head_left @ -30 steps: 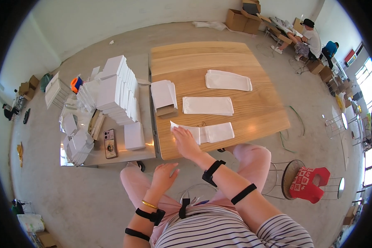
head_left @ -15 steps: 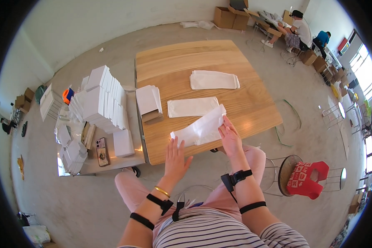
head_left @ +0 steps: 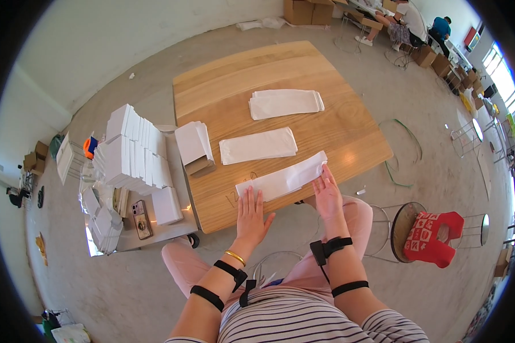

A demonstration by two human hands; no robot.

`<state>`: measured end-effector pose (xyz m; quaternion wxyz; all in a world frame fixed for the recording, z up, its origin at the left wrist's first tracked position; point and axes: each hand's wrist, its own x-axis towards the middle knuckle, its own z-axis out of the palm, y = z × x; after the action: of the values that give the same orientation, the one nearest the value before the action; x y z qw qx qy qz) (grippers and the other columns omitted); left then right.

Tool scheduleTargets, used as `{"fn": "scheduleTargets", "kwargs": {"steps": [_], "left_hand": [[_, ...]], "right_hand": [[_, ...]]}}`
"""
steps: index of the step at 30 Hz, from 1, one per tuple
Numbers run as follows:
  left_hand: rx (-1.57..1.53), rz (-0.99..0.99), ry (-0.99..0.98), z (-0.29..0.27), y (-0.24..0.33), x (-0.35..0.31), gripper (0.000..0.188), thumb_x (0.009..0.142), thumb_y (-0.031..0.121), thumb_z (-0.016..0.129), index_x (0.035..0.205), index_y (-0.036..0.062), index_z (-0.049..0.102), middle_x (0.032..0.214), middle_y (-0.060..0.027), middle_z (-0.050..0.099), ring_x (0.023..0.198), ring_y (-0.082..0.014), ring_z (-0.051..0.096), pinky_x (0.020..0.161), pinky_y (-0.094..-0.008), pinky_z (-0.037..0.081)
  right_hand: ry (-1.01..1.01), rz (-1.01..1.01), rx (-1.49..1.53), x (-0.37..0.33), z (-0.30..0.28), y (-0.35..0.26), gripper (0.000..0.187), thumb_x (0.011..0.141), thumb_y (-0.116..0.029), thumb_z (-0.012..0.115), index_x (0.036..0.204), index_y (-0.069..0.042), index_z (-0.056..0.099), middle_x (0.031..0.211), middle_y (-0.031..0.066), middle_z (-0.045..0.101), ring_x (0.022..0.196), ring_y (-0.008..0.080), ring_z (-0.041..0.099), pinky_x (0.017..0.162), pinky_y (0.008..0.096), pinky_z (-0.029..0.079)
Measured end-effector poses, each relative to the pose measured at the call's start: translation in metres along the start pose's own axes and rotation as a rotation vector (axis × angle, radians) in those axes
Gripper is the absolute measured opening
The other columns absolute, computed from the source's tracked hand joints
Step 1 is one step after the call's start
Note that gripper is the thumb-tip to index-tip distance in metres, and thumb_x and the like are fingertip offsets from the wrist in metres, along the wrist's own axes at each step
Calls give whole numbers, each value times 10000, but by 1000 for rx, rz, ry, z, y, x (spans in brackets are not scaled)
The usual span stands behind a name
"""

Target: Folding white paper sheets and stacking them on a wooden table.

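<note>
A long, thin white sheet (head_left: 283, 176) lies along the table's near edge, its right end slightly raised. My left hand (head_left: 250, 220) rests with outstretched fingers on the sheet's left end. At the other end, the extended fingers of my right hand (head_left: 329, 197) touch the sheet's lower right edge, the palm partly turned up. Just beyond lies a flat stack of similar white sheets (head_left: 258, 146). Farther back is a second stack (head_left: 286, 104), its edges fanned a little.
An open box of white pieces (head_left: 195, 146) sits at the wooden table's (head_left: 337, 131) left edge. Left of it, a metal cart (head_left: 171, 226) carries stacked white boxes (head_left: 134, 151) and a phone (head_left: 142, 219). A red bag (head_left: 432, 237) rests on a stool at right. Two people sit far off.
The sheet, lifted and slanting at its right end before, has come down flatter onto the table. My right hand has lowered and moved right; my left hand has shifted slightly right. The view has shifted.
</note>
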<state>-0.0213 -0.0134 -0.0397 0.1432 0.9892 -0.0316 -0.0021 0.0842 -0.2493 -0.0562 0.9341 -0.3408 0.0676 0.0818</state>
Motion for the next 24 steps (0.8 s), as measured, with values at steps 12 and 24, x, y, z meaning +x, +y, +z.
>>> {"fn": "scheduleTargets", "kwargs": {"steps": [12,24], "left_hand": [[16,11,-9,5,2,3,809,988,506,463,1572,42,148,1604,-291,97,1492,-440,112,1217,-521,83],[44,17,17,12,-2,2,798,971,472,511,1568,51,191,1606,-281,113,1496,-435,103,1213,-530,95]], "right_hand": [[34,-20,86,-3,-9,0,470,1016,-149,487,1467,-39,412,1497,71,437,1370,214,415,1160,396,312],[-574,-498,-1958,-16,70,48,596,992,-425,478,1498,-122,392,1579,104,321,1480,308,237,1207,516,155]]}}
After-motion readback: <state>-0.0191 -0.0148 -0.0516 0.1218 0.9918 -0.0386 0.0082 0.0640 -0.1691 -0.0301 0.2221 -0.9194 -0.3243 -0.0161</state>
